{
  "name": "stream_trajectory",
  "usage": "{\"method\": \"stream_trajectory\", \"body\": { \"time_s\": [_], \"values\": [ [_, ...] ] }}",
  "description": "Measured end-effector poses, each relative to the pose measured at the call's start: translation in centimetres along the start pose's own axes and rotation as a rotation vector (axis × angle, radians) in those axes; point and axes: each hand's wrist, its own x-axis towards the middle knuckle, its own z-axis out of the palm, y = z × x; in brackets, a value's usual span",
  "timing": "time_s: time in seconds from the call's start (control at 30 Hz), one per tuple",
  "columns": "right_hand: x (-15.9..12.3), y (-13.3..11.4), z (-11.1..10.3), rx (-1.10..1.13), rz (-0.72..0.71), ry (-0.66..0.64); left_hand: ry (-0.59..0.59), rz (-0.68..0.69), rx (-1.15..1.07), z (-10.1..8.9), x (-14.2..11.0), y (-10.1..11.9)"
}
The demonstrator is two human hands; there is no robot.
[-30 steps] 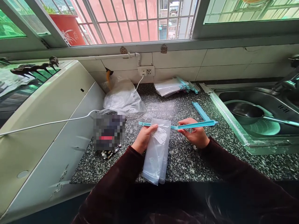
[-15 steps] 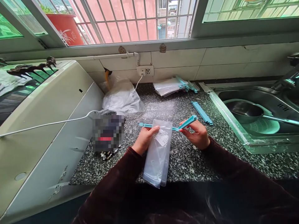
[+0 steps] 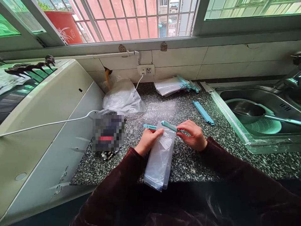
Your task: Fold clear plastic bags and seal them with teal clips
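A folded clear plastic bag with a white label hangs from my left hand, whose thumb presses on its front near the top. Behind the bag's upper end runs one arm of a blue bag sealing clip; its other arm lies across the front, angled down to the right. My right hand pinches the clip at its right end, beside the bag's edge. Whether the clip is latched cannot be made out; its left tip sticks out past my left fingers.
Spare blue clips lie right of my hands. Behind them is a pile of clipped bags. A crumpled plastic bag and a blurred dark item are at left. The sink holds a pan.
My right hand has swung the clip's free arm from pointing up right over to the left, across the bag's front. My left hand keeps its hold.
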Motion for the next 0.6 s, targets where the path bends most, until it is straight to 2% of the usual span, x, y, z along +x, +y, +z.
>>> {"method": "stream_trajectory", "body": {
  "time_s": [0.27,0.6],
  "values": [
    [-0.6,0.5,0.9,-0.054,0.042,-0.081,-0.01,0.001,0.086,0.0,0.2,-0.4],
    [-0.9,0.7,1.5,-0.129,0.037,-0.142,-0.125,-0.05,0.074,0.0,0.1,0.3]
  ]
}}
